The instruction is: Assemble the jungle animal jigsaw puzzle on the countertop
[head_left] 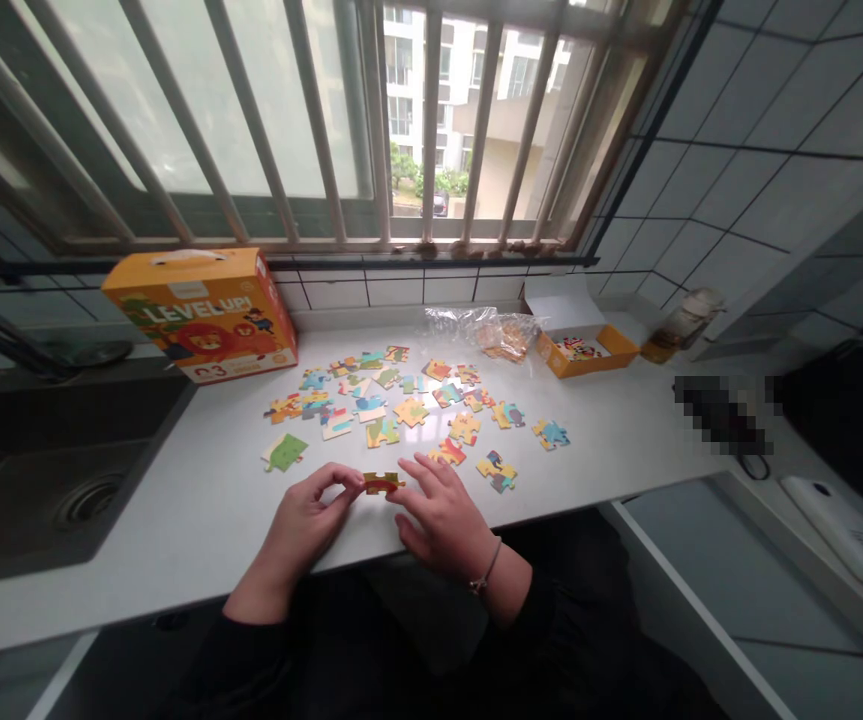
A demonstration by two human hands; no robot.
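Note:
Both of my hands meet on one small yellow and red puzzle piece point(382, 483) near the front of the white counter point(198, 500). My left hand point(307, 520) pinches its left end between thumb and fingers. My right hand point(442, 512) has its fingers curled, the fingertips touching the piece's right end. Several colourful loose puzzle pieces point(401, 405) lie scattered just beyond my hands, with a green piece point(285, 452) apart at the left.
An orange puzzle box point(202, 312) stands at the back left. A small open orange box point(585, 345) and a crumpled clear plastic bag point(487, 330) sit at the back right. A dark sink point(48, 470) lies to the left. A barred window runs behind.

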